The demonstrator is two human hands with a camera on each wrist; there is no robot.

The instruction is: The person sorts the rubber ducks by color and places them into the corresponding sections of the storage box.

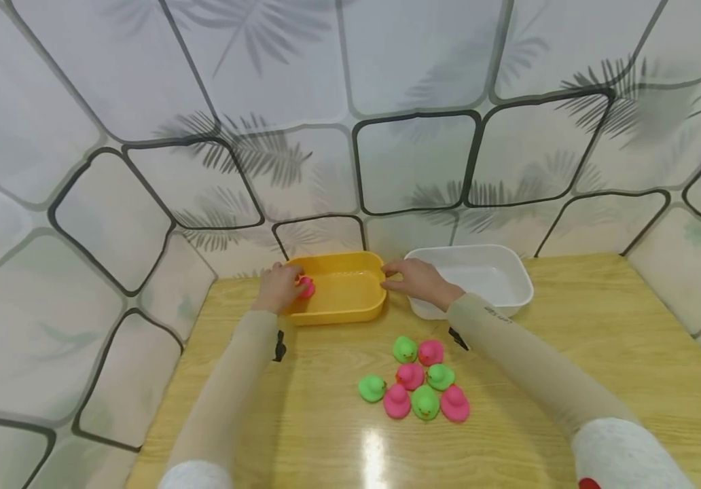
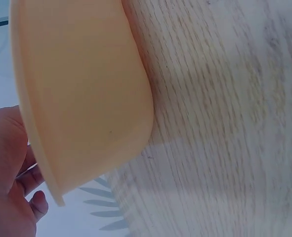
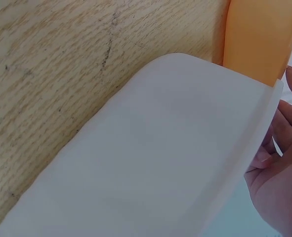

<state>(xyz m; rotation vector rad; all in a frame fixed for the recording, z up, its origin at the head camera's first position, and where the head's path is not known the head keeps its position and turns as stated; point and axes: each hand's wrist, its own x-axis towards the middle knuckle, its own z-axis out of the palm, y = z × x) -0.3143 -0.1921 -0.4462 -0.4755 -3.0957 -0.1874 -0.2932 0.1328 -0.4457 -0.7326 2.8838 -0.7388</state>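
My left hand (image 1: 280, 288) reaches over the left end of a yellow plastic tray (image 1: 338, 318). Inside, a pink rubber duck (image 1: 307, 288) shows right at its fingertips; I cannot tell whether they hold it. From the left wrist, the tray wall (image 2: 86, 98) hides part of that hand, whose fingers curl behind the rim. At the tray's right end, my right hand (image 1: 420, 280) has thumb and forefinger apart, tips close to the rim. In the right wrist view, this hand (image 3: 279, 158) is beside the corner where the white tray (image 3: 150, 138) meets the yellow one.
The white tray (image 1: 479, 255) stands right of the yellow one, partly beneath my right forearm. Several green ducks (image 1: 426, 403) and pink ducks (image 1: 455, 404) lie clustered on the wooden table (image 1: 301, 421) in front. A patterned wall (image 1: 320, 163) rises close behind the trays.
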